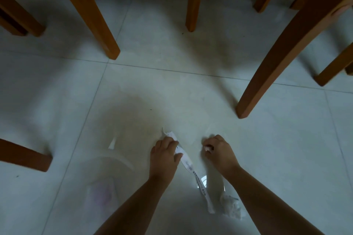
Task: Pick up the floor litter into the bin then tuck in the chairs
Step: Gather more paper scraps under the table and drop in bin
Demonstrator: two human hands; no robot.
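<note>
My left hand point(165, 153) is closed on a long white printed paper strip point(188, 164) that trails from above the fingers down toward me. My right hand point(217, 150) is pinched on a small white scrap point(207, 148) just above the pale tiled floor. A crumpled white tissue point(232, 207) lies on the floor under my right forearm. Another small white slip point(112, 143) lies left of my left hand. A translucent bin point(112, 166) with a pinkish lining stands at lower left, blurred.
Wooden chair and table legs ring the spot: one leg point(91, 11) at upper left, a thin one point(193, 0) at top centre, a thick slanted one point(275, 57) at right, another leg point(24, 155) at far left. A round floor drain point(203, 179) sits between my arms.
</note>
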